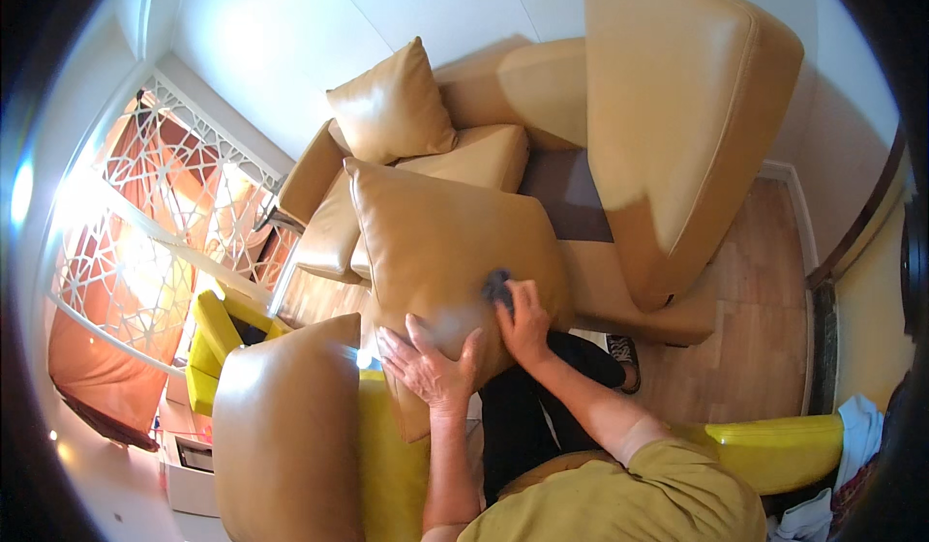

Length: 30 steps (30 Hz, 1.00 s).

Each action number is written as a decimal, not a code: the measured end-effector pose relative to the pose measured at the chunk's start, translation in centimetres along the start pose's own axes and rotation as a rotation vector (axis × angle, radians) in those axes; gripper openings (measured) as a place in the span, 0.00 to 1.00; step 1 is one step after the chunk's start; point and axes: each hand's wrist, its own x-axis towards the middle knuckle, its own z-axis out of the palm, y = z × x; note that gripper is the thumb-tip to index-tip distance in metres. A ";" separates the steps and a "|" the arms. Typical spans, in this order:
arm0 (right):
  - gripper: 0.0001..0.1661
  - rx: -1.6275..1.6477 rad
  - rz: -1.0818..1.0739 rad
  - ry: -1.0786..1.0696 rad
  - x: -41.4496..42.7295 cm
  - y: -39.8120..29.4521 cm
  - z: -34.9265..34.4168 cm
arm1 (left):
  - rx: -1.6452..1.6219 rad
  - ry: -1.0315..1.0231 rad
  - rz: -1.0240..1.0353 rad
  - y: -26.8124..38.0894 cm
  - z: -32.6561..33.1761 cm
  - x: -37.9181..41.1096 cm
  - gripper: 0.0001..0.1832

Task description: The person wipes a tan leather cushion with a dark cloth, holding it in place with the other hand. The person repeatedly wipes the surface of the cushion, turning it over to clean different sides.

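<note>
A tan leather-like cushion (450,237) rests across my lap, its upper part reaching towards the sofa. My left hand (432,368) lies spread on the cushion's near left part, fingers apart. In my right hand (524,320) is a dark bunched cloth or sponge (498,288), pressed on the cushion's surface. A faint pale sheen shows on the cushion between my hands. Beyond it stands the tan sofa (464,161), where a second tan pillow (395,106) leans at the back.
A large tan sofa cushion (682,106) stands on edge at the right of the sofa, beside the exposed dark base (562,186). Another tan cushion (287,426) lies to my left on a yellow seat (392,455). Pale cloths (860,433) hang by a yellow armrest (780,451).
</note>
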 end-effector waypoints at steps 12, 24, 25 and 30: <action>0.21 -0.005 0.214 0.061 0.1 1.2 1.9 | 0.059 0.015 0.029 -1.5 1.8 -3.4 0.59; 0.23 -0.079 0.425 0.022 8.6 8.8 3.3 | 0.008 0.079 0.065 -0.4 1.6 -3.4 0.59; 0.23 -0.090 0.385 0.035 8.3 8.2 3.6 | 0.008 0.078 0.061 -0.3 1.7 -3.6 0.59; 0.18 0.266 0.010 -0.019 2.9 -3.0 1.3 | 0.017 0.047 0.028 -1.2 1.8 -5.0 0.58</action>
